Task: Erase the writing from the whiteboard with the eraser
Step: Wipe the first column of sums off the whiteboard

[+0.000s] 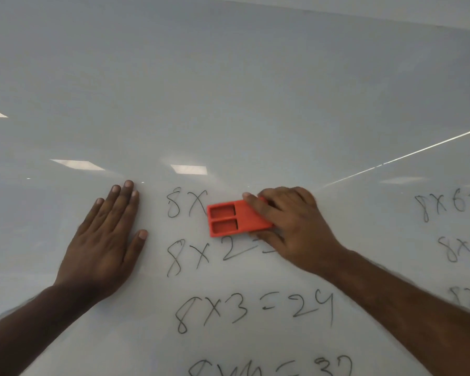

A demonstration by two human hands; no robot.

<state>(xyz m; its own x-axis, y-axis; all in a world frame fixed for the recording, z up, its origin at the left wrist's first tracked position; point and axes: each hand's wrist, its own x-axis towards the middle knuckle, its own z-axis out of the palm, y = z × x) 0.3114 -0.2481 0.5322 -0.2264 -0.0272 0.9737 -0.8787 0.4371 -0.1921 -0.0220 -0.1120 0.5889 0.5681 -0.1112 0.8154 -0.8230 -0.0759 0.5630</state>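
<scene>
Two bare forearms reach in from the bottom corners of the view, with no sleeves on the parts that show. The left hand [103, 240] has short, trimmed, pale fingernails, seen on all four fingers and the thumb. The right hand [291, 226] shows its knuckles and one short fingernail at a fingertip. No rings, watch, bands or gloves show on either hand or wrist.

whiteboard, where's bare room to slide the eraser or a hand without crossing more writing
Bare: the whole whiteboard above both hands, and the strip left of the left hand. Crowded: below the eraser in the right hand, lines 8x2 and 8x3=24; more sums at the right edge.
</scene>
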